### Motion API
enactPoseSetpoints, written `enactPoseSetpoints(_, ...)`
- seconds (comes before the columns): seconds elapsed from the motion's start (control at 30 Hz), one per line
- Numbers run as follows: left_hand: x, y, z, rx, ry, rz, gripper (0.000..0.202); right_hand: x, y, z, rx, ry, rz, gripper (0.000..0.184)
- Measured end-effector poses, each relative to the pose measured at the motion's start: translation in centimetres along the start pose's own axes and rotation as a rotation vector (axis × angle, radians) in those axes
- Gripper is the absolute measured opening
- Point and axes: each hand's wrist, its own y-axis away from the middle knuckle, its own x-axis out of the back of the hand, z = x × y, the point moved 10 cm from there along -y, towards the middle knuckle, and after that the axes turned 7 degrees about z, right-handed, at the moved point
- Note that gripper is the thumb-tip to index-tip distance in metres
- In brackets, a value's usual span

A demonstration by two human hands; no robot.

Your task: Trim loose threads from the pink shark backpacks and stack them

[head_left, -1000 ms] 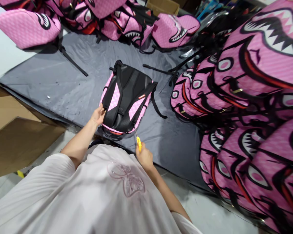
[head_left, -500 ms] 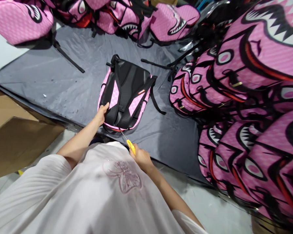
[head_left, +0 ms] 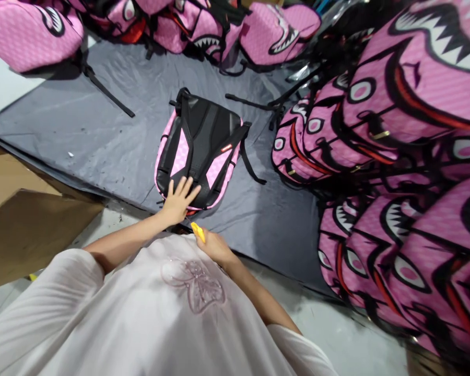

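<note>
A pink backpack [head_left: 201, 149] lies face down on a grey plastic sheet [head_left: 102, 141], its black padded back and shoulder straps facing up. My left hand [head_left: 179, 199] lies flat on its near bottom edge with the fingers spread. My right hand [head_left: 212, 245] is closed round a small tool with a yellow handle [head_left: 198, 232], just below the backpack's near edge. The tool's tip is hidden behind my left hand and the bag. My white shirt fills the bottom of the view.
Pink shark-face backpacks are piled high along the right [head_left: 399, 156] and across the back [head_left: 203, 31]. Loose black straps [head_left: 254, 104] trail over the sheet. Flattened cardboard [head_left: 27, 230] lies at the left. Bare concrete floor [head_left: 337, 339] shows at the bottom right.
My left hand slid from the backpack's left side to its near bottom edge and opened flat. My right hand moved left and closer with the yellow-handled tool.
</note>
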Motion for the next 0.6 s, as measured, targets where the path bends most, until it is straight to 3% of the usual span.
enactPoseSetpoints(0.07, -2.2, 0.1, 1.2, -0.124, -0.16, -0.117, 0.087, -0.1, 0.0, 0.3, 0.012, -0.072, 0.024, 0.037)
enactPoseSetpoints(0.17, -3.7, -1.4, 0.8, -0.174, -0.246, -0.119, 0.082, -0.7, -1.0, 2.8, -0.079, -0.113, 0.103, 0.039)
enactPoseSetpoints(0.27, -3.8, -4.0, 0.2, -0.139, -0.195, -0.074, 0.082, -1.2, -2.4, 3.9, -0.047, -0.199, 0.131, 0.043)
enactPoseSetpoints(0.37, -2.3, -7.3, 0.8, 0.007, 0.04, 0.01, 0.084, 0.3, -2.1, 4.2, -0.055, -0.214, 0.206, 0.048)
enactPoseSetpoints(0.43, -0.1, -9.6, 0.6, 0.206, 0.29, 0.159, 0.08, 2.3, -1.0, 4.0, -0.083, -0.205, 0.276, 0.051)
enactPoseSetpoints(0.5, 2.4, -11.1, -0.2, 0.405, 0.599, 0.399, 0.073, 4.7, 0.4, 3.8, -0.142, -0.143, 0.374, 0.055)
enactPoseSetpoints(0.6, 4.3, -10.8, -1.6, 0.575, 1.053, 0.735, 0.053, 7.8, 2.3, 2.9, -0.159, -0.039, 0.529, 0.057)
